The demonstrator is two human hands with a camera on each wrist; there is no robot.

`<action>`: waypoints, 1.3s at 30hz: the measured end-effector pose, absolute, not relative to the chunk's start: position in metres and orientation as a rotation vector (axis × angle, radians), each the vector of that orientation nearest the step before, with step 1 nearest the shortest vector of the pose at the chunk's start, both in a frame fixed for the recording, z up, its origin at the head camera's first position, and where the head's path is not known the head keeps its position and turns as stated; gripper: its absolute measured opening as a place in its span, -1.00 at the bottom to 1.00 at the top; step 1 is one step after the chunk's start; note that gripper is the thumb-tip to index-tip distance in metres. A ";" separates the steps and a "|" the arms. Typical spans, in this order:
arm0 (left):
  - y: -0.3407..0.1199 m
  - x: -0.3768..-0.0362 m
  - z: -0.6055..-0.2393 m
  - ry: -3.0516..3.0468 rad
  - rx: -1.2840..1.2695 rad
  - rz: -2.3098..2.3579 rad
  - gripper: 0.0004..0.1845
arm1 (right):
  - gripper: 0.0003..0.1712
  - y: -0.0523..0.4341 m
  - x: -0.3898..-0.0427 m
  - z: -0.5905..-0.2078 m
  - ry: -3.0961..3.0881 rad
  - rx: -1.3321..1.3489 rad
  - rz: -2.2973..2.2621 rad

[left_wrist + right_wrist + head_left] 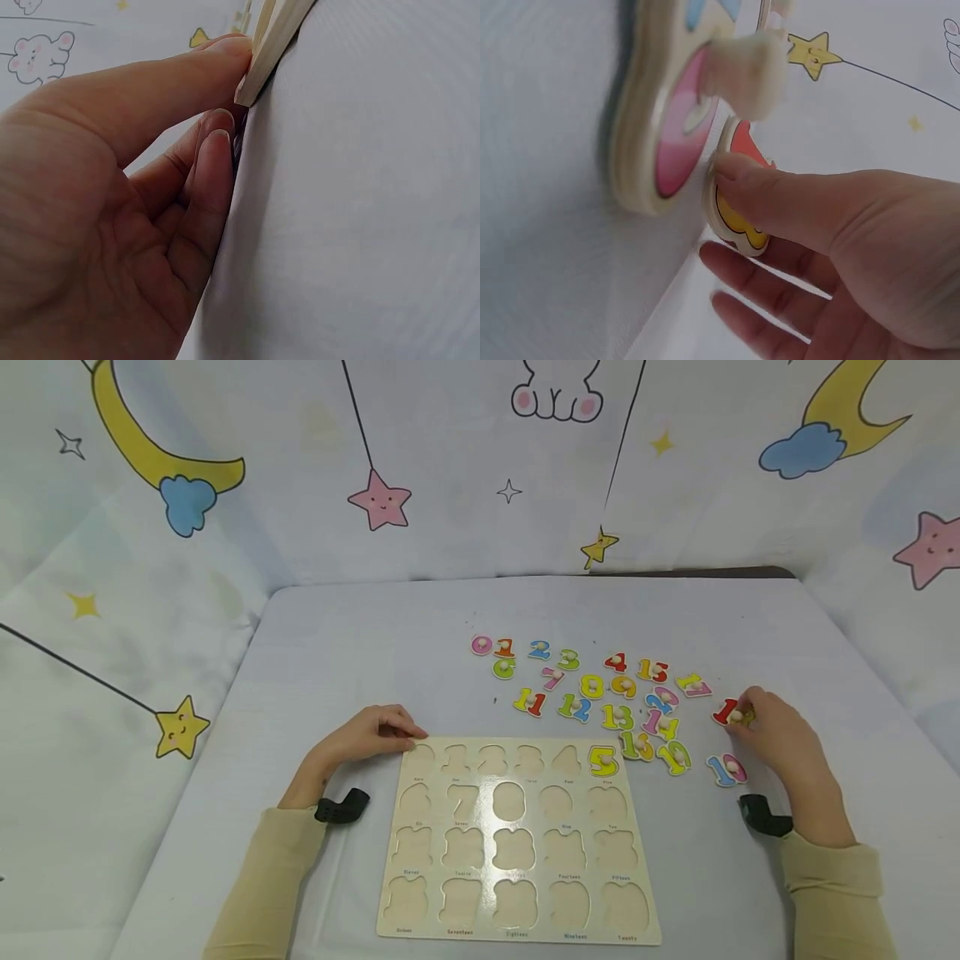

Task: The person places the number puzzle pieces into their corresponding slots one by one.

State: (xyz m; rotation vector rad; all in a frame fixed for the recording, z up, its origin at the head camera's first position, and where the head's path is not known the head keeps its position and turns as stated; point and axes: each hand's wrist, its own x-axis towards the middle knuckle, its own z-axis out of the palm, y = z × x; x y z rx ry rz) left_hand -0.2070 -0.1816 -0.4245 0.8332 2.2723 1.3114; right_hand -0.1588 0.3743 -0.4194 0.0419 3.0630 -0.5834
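At the far left corner of the wooden number puzzle board [390, 893], my left hand [371, 732] holds the edge, thumb on the corner [246, 94] and the other fingers bent close to the cloth. My right hand [780, 735] pinches a two-digit number piece [724, 712] with a red 1 and a yellow digit mostly hidden by the fingers. In the right wrist view this number piece [739, 214] is tilted between thumb and fingers. Nearer the front lies a blue and pink number piece [726, 770] with a peg knob [754, 75]. A yellow 5 [603, 761] sits at the board's top right.
Several colourful number pieces, among them the 8 [592, 686], 12 [574, 707] and 17 [693, 685], lie spread behind the board and to its right. Some overlap the board's far right corner. White cloth [360, 635] covers the table, with a printed cloth backdrop [450, 435] behind.
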 end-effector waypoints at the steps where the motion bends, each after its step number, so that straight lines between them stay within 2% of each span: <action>1: -0.182 -0.207 -0.425 2.273 0.824 1.308 -0.81 | -0.66 0.374 -0.159 -0.419 3.068 0.042 -0.594; 8: -0.182 -0.208 -0.426 2.273 0.814 1.308 -0.81 | -0.84 0.374 -0.158 -0.410 3.093 -0.063 -0.618; 13: -0.182 -0.208 -0.425 2.270 0.810 1.310 -0.80 | -0.85 0.360 -0.152 -0.393 3.049 -0.092 -0.719; 15: -0.182 -0.207 -0.424 2.268 0.814 1.307 -0.80 | -0.79 0.347 -0.148 -0.385 3.041 -0.187 -0.799; 20: -0.182 -0.206 -0.423 2.256 0.829 1.305 -0.80 | -0.53 0.303 -0.139 -0.374 2.813 -0.639 -1.095; 24: -0.181 -0.205 -0.422 2.257 0.824 1.302 -0.80 | -0.59 0.263 -0.128 -0.375 2.434 -0.831 -1.217; 30: -0.181 -0.206 -0.424 2.268 0.820 1.294 -0.80 | -0.74 0.214 -0.113 -0.388 2.136 -0.992 -1.112; 39: -0.183 -0.207 -0.428 2.283 0.907 1.315 -0.81 | -0.68 0.171 -0.107 -0.405 1.976 -1.073 -1.146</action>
